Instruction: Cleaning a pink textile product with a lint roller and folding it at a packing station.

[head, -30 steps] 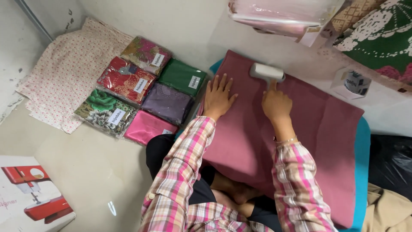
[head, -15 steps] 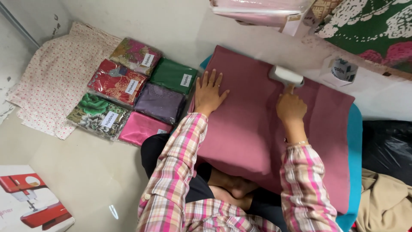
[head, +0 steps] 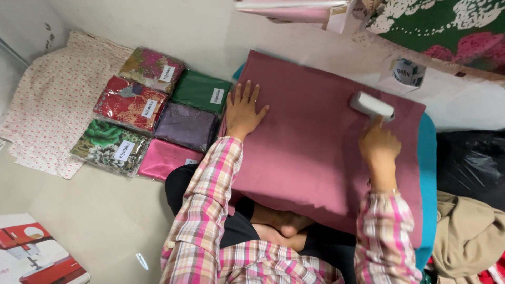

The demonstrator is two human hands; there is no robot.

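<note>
While spread flat across the lap and the teal mat (head: 427, 158), the mauve-pink cloth (head: 310, 152) fills the middle of the view and serves as the landmark here. Left hand (head: 244, 111) pressed palm-down on the cloth's left edge, fingers (head: 251, 93) splayed wide and straight, gripping nothing. Right hand (head: 379, 144) over the cloth's upper right part, fingers curled shut around the handle of a white lint roller (head: 372, 105), its drum lying on the cloth close to the far right corner. Left of the cloth, on the floor (head: 94, 221): six folded fabric packets in plastic, touching one another in rows, among them a plain green packet (head: 199, 90) just beside the cloth's left edge, a purple packet (head: 185, 125) below it and a bright pink packet (head: 163, 158) nearest the knee. Further left of the cloth, a pale dotted sheet (head: 47, 113). Right of the cloth, a black plastic bag (head: 471, 163) and a beige garment (head: 468, 239).
</note>
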